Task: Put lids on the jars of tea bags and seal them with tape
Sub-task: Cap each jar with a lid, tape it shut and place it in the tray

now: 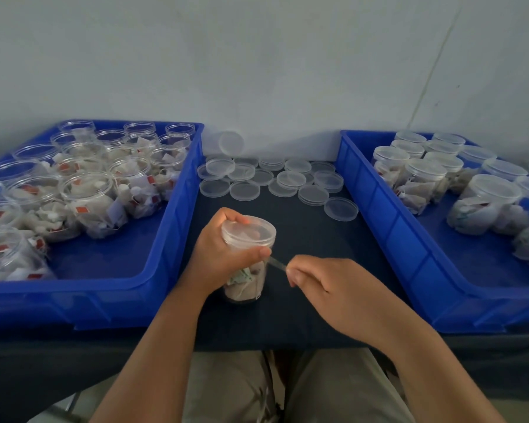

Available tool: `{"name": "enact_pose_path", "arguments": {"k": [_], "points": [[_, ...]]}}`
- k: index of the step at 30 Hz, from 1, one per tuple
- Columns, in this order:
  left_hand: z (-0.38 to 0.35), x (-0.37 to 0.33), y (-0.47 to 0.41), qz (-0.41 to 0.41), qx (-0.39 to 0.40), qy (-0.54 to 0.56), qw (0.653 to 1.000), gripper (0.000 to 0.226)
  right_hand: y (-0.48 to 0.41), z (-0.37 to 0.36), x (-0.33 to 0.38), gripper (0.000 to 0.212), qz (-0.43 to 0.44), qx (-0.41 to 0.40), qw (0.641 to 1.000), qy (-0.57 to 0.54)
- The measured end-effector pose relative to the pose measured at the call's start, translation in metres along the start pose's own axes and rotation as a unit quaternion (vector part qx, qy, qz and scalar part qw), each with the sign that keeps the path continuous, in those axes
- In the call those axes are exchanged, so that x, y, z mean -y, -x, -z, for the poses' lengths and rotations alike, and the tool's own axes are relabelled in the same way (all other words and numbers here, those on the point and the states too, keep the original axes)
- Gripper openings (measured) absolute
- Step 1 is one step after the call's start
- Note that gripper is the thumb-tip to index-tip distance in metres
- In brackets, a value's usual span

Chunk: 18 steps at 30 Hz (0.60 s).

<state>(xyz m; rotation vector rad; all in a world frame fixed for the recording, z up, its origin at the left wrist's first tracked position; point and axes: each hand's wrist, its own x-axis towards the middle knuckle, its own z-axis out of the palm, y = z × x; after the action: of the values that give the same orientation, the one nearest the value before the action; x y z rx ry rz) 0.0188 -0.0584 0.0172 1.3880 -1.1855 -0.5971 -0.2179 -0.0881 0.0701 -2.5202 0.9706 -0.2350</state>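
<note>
A clear jar of tea bags (245,282) stands on the dark table in front of me with a clear lid (248,232) on top. My left hand (219,253) grips the jar just under the lid, thumb across its front. My right hand (321,277) pinches a strip of clear tape (277,263) that runs from the jar's side, near my left thumb, out to my fingertips. Several loose clear lids (269,180) lie in a heap at the back of the table.
A blue bin (165,239) on the left holds several open jars of tea bags (86,190). A blue bin (388,215) on the right holds several lidded jars (425,178). A pale wall stands right behind. My knees show below the table edge.
</note>
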Motion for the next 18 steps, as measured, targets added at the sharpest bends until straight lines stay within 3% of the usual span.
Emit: {"name": "enact_pose_path", "arguments": {"k": [2, 4, 6, 10, 12, 14, 16, 18], "points": [[-0.01, 0.0, -0.004, -0.011, 0.012, 0.014, 1.0, 0.057, 0.017, 0.002, 0.009, 0.02, -0.031, -0.006, 0.998, 0.049], [-0.019, 0.0, -0.007, -0.016, 0.021, 0.021, 0.999, 0.062, 0.032, 0.003, 0.02, 0.012, -0.061, 0.051, 0.991, 0.105], [-0.024, 0.001, -0.01, -0.016, 0.024, 0.027, 0.999, 0.065, 0.042, 0.004, 0.03, 0.037, -0.082, 0.107, 0.979, 0.155], [-0.026, 0.007, -0.014, -0.015, 0.034, 0.008, 0.999, 0.057, 0.064, 0.011, 0.046, 0.042, -0.089, 0.15, 0.97, 0.168], [-0.023, 0.008, -0.02, 0.009, -0.042, -0.015, 0.999, 0.06, 0.075, 0.015, 0.058, 0.03, -0.027, 0.074, 0.98, 0.182], [-0.009, 0.01, -0.032, 0.032, -0.131, -0.023, 0.991, 0.064, 0.081, 0.022, 0.066, 0.031, -0.004, 0.085, 0.984, 0.159], [0.002, 0.01, -0.042, 0.031, -0.106, -0.058, 0.992, 0.064, 0.083, 0.023, 0.065, 0.037, -0.028, 0.147, 0.981, 0.124], [0.003, 0.012, -0.041, 0.023, -0.057, -0.088, 0.994, 0.062, 0.075, 0.024, 0.055, 0.03, -0.056, 0.108, 0.985, 0.121]]}}
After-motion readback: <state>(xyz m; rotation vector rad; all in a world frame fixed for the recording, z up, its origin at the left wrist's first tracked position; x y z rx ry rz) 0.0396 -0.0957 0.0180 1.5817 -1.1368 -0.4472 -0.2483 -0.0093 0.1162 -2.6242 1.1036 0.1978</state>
